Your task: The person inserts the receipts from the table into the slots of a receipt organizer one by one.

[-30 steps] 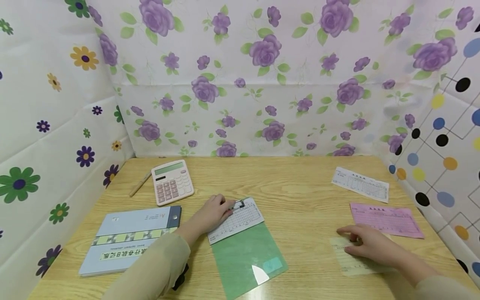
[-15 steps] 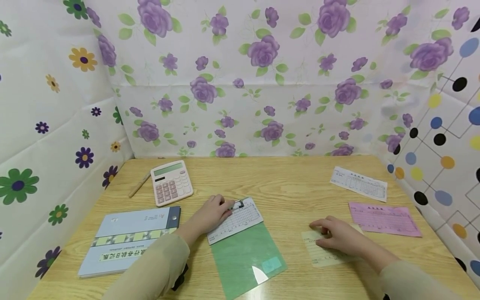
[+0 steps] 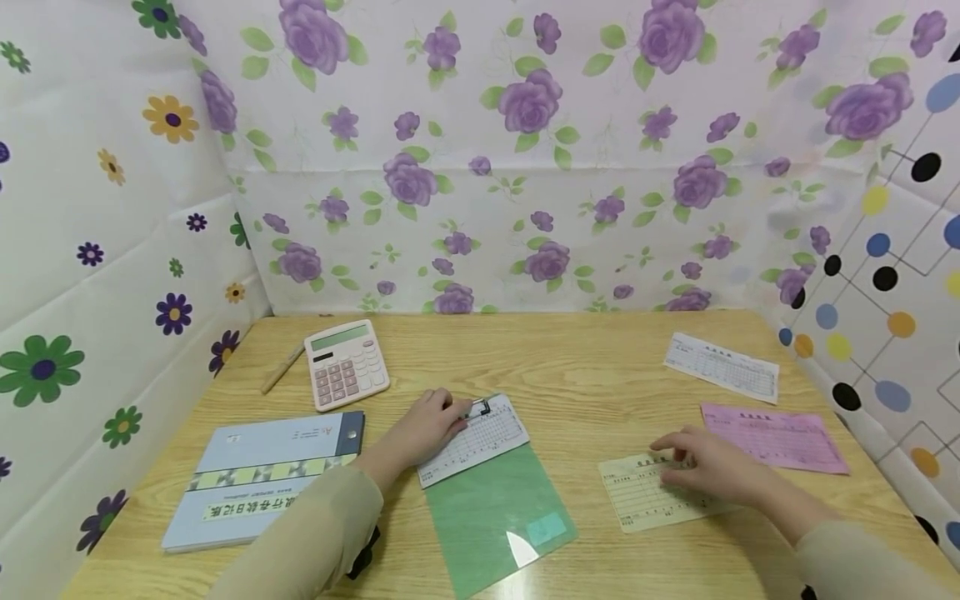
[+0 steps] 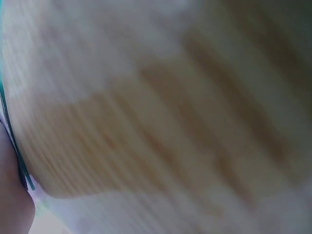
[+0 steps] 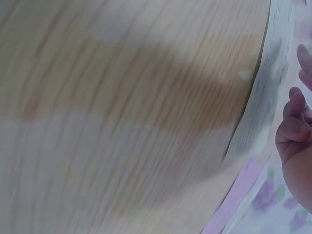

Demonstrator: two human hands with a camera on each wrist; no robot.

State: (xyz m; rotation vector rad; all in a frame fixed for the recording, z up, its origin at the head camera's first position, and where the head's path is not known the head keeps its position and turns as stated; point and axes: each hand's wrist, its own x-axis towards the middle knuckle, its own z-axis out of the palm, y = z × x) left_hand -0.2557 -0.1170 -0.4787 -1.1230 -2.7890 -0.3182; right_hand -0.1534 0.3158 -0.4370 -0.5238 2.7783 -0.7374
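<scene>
one yellow slip (image 3: 633,496) under parted right fingers (image 3: 670,441), one green clipboard (image 3: 495,512) at left fingers (image 3: 455,412), grip unclear

1 calculator (image 3: 347,367) | 1 tan pen (image 3: 283,368) beside it | 1 blue journal (image 3: 258,477)

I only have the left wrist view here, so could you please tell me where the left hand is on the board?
Observer: In the head view, the left hand is at the clip of the green clipboard.
Operator: Thank you. Where is the right hand, please?
Observer: The right hand is over a pale yellow form; whether it touches, I can't tell.
Operator: Is any other paper near that hand?
Observer: Yes, a pink form lies beyond it and to its right.
</scene>
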